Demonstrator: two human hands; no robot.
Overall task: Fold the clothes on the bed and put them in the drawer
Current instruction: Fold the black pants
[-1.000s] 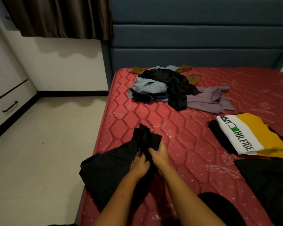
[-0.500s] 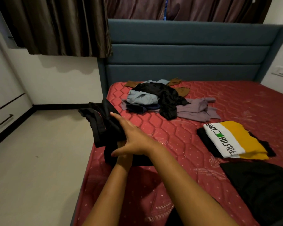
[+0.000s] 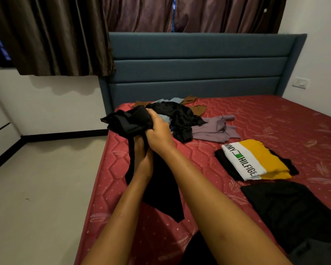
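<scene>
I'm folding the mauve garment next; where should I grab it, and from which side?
After setting down the bunched black cloth, probably pinch the crumpled mauve garment at its free right-hand edge, coming from the right: that side lies bare on the red quilted mattress, while its left edge is tucked under the black shiny garment.

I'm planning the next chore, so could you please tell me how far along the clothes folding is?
Done: a folded yellow-and-white shirt lies on the bed. In hand: the left hand and right hand grip a bunched black garment, not yet folded. Left: the loose pile near the headboard, and moving everything to the drawer.
</scene>
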